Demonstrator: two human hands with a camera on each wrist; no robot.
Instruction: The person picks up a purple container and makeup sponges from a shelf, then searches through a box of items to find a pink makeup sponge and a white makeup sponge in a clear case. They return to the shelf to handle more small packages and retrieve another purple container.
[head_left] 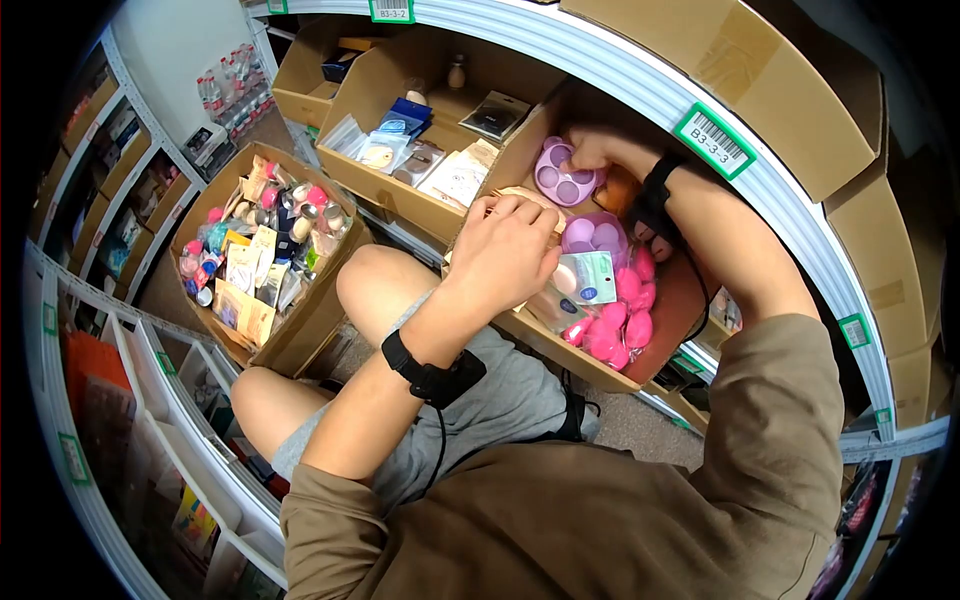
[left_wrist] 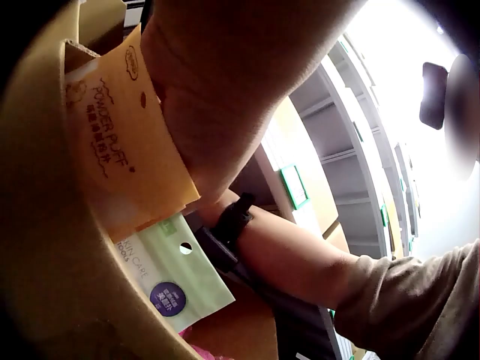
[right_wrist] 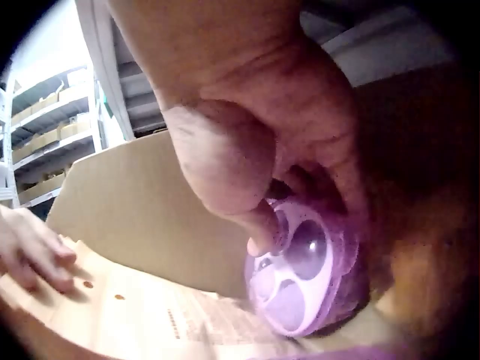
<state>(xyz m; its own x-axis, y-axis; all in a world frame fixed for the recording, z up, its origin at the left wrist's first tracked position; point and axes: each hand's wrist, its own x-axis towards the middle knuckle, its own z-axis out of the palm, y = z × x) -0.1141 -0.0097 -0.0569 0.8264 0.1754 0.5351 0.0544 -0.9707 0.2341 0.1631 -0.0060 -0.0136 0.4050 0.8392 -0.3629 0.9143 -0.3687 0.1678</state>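
Note:
In the head view the right hand reaches into a cardboard box and grips a purple round case with several round windows; the right wrist view shows the thumb on the face of the case and fingers behind it. The left hand lies over tan paper packets at the box's near left side, its fingers bent over their top edge. One packet reads "powder puff" in the left wrist view. Beside it are a pale green packet, a second purple case and pink sponges.
A box of mixed small goods stands at the left by the person's knees. Another shelf box holds bagged items. Above runs a white shelf beam with barcode labels; shelving fills the lower left.

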